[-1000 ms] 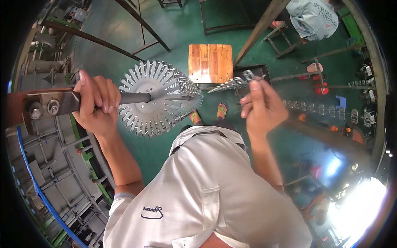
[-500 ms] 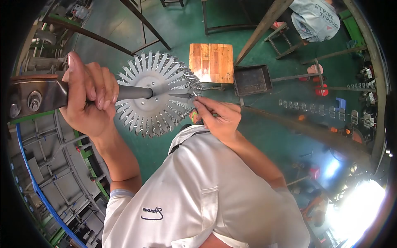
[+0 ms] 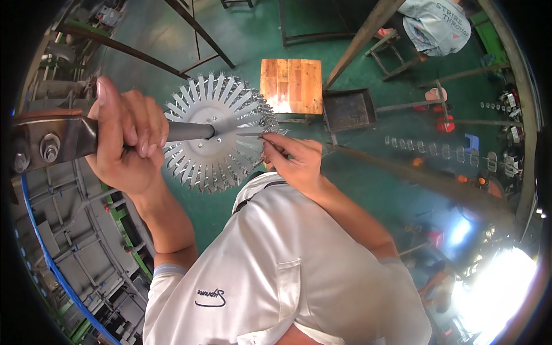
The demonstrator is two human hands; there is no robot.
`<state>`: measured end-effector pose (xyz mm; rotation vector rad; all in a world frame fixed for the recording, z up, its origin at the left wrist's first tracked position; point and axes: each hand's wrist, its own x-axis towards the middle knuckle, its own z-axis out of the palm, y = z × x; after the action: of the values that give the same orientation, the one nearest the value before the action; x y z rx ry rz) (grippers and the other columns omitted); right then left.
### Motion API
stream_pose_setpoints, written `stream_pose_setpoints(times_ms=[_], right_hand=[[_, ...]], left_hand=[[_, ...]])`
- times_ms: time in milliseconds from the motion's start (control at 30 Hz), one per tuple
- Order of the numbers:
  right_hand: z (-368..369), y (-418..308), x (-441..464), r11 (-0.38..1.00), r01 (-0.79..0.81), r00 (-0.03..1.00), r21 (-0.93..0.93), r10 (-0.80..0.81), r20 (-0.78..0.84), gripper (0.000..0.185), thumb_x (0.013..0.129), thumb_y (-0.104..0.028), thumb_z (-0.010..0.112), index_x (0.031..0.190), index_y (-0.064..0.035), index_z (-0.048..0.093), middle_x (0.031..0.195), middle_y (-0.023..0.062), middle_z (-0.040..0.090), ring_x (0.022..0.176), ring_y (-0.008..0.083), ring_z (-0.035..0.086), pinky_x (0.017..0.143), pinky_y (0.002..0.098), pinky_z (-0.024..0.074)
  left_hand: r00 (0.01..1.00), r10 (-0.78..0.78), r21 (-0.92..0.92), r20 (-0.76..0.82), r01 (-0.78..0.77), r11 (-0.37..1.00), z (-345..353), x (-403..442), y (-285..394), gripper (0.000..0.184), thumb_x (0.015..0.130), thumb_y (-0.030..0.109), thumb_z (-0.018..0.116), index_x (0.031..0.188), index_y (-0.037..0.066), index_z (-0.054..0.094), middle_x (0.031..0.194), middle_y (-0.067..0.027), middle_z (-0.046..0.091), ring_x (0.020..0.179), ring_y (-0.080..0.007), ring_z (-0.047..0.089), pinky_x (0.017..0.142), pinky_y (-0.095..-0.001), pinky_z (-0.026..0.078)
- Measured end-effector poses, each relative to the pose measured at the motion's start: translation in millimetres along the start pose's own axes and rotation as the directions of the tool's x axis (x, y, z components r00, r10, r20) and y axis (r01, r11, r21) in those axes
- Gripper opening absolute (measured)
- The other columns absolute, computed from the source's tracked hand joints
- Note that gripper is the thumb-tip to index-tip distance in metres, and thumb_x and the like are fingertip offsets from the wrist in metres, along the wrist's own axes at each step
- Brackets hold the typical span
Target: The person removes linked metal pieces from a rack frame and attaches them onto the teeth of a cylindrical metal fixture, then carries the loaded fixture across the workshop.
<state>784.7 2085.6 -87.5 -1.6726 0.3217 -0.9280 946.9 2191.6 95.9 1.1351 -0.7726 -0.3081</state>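
Hands: apart, on opposite sides of the slatted metal wheel [image 3: 198, 138]; clock directions are read from its centre.
Left hand [image 3: 129, 135]: at nine, wrapped firmly around the dark shaft [image 3: 187, 131], thumb pointing up; the grip seems to steady the wheel, though how much weight it bears cannot be told.
Right hand [image 3: 299, 161]: between three and four, its fingertips apparently pinched on the end of the slim pointed rod [image 3: 248, 134], a light hold that suits so thin a part; whether a small piece is also caught there cannot be told.
Wheel: at the clock's centre, flat face towards the left hand, probably so its rim stays within reach of both arms.
Bolted bracket [image 3: 69, 138]: at nine, beyond the left hand, seemingly carrying the shaft.
Wood-topped stool [image 3: 291, 86]: at two, just beside the wheel in the view.
Dark tray [image 3: 349, 110]: between two and three, beside the stool.
Seated person [image 3: 436, 29]: at two, well apart.
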Motion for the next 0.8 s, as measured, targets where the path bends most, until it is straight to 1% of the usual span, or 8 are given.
stream_pose_setpoints(times_ms=[100, 300, 400, 467, 500, 567, 667, 800], right_hand=[[-0.8, -2.2, 1.0, 0.992, -0.126, 0.991, 0.024, 0.125, 0.051, 0.015, 0.080, 0.003, 0.070, 0.095, 0.0042, 0.072, 0.067, 0.0102, 0.069, 0.055, 0.0124, 0.067, 0.050, 0.0238, 0.0507], [-23.9, -22.9, 11.6, 0.981, 0.148, 0.986, -0.128, -0.136, 0.095, 0.023, 0.075, -0.003, 0.075, 0.098, -0.0007, 0.072, 0.070, 0.0107, 0.067, 0.057, 0.0145, 0.066, 0.051, 0.0303, 0.0509], [-72.8, -38.3, 40.4, 0.975, 0.009, 0.979, -0.224, -0.055, -0.197, 0.020, 0.077, -0.003, 0.074, 0.097, 0.0000, 0.072, 0.068, 0.0094, 0.066, 0.057, 0.0141, 0.064, 0.051, 0.0299, 0.0501], [-119.6, -51.5, 83.6, 0.911, 0.138, 0.820, -0.390, -0.325, -0.471, 0.014, 0.087, -0.005, 0.068, 0.099, 0.0019, 0.071, 0.064, 0.0045, 0.062, 0.053, 0.0078, 0.056, 0.048, 0.0216, 0.0451], [-143.1, -50.0, 91.6, 0.915, 0.079, 0.748, -0.395, -0.316, -0.584, 0.018, 0.091, -0.005, 0.065, 0.107, 0.0029, 0.067, 0.065, 0.0026, 0.062, 0.053, 0.0061, 0.054, 0.047, 0.0198, 0.0424], [-179.1, -65.2, 120.4, 0.865, 0.122, 0.469, -0.487, -0.483, -0.739, 0.024, 0.092, -0.003, 0.063, 0.114, 0.0061, 0.062, 0.067, 0.0027, 0.062, 0.053, 0.0063, 0.054, 0.046, 0.0203, 0.0421], [-225.4, -85.0, 145.7, 0.737, 0.195, 0.198, -0.647, -0.675, -0.710, 0.030, 0.094, -0.006, 0.062, 0.119, 0.0094, 0.057, 0.069, 0.0055, 0.063, 0.055, 0.0087, 0.056, 0.050, 0.0222, 0.0454], [-247.5, -115.0, 158.4, 0.560, -0.092, -0.036, -0.824, -0.828, -0.559, 0.043, 0.098, -0.018, 0.056, 0.127, 0.0132, 0.049, 0.075, 0.0093, 0.067, 0.058, 0.0129, 0.059, 0.059, 0.0265, 0.0491]], left_hand=[[0.993, -0.009, -0.017, -0.120, 0.007, 1.000, 3.5, -2.1, -1.1, 0.047, 0.106, 0.022, 0.038, 0.060, 0.010, 0.035, 0.046, -0.0023, 0.033, 0.035, -0.0082, 0.025, 0.035, -0.0251, 0.024], [0.998, 0.041, -0.110, -0.053, -0.047, 0.993, -26.0, -6.9, -9.2, 0.044, 0.106, 0.020, 0.038, 0.063, 0.012, 0.035, 0.049, 0.0006, 0.031, 0.037, -0.0057, 0.024, 0.035, -0.0219, 0.025], [0.988, 0.014, -0.055, -0.153, -0.022, 0.998, -10.2, -2.0, -6.2, 0.046, 0.106, 0.021, 0.040, 0.062, 0.011, 0.033, 0.047, -0.0003, 0.030, 0.035, -0.0063, 0.022, 0.032, -0.0217, 0.023], [0.984, 0.028, -0.029, -0.174, -0.033, 0.999, -12.5, -1.0, -6.7, 0.046, 0.105, 0.021, 0.041, 0.061, 0.011, 0.032, 0.047, -0.0002, 0.029, 0.035, -0.0064, 0.022, 0.032, -0.0217, 0.023], [0.983, 0.026, -0.027, -0.181, -0.031, 0.999, -12.7, -1.0, -6.9, 0.047, 0.105, 0.021, 0.042, 0.061, 0.011, 0.032, 0.047, -0.0002, 0.029, 0.035, -0.0065, 0.021, 0.032, -0.0218, 0.022], [0.980, 0.019, -0.026, -0.197, -0.024, 0.999, -12.5, -1.7, -7.8, 0.047, 0.105, 0.021, 0.043, 0.060, 0.011, 0.031, 0.047, -0.0003, 0.028, 0.034, -0.0067, 0.020, 0.031, -0.0220, 0.021], [0.982, -0.012, -0.034, -0.188, 0.006, 0.999, -9.6, -1.2, -5.0, 0.048, 0.105, 0.022, 0.044, 0.060, 0.012, 0.031, 0.047, -0.0001, 0.028, 0.034, -0.0067, 0.021, 0.031, -0.0228, 0.022], [0.988, 0.004, -0.036, -0.154, -0.009, 0.999, -13.0, -0.7, -7.7, 0.049, 0.105, 0.022, 0.045, 0.059, 0.013, 0.031, 0.046, 0.0003, 0.028, 0.034, -0.0065, 0.021, 0.030, -0.0230, 0.021]])
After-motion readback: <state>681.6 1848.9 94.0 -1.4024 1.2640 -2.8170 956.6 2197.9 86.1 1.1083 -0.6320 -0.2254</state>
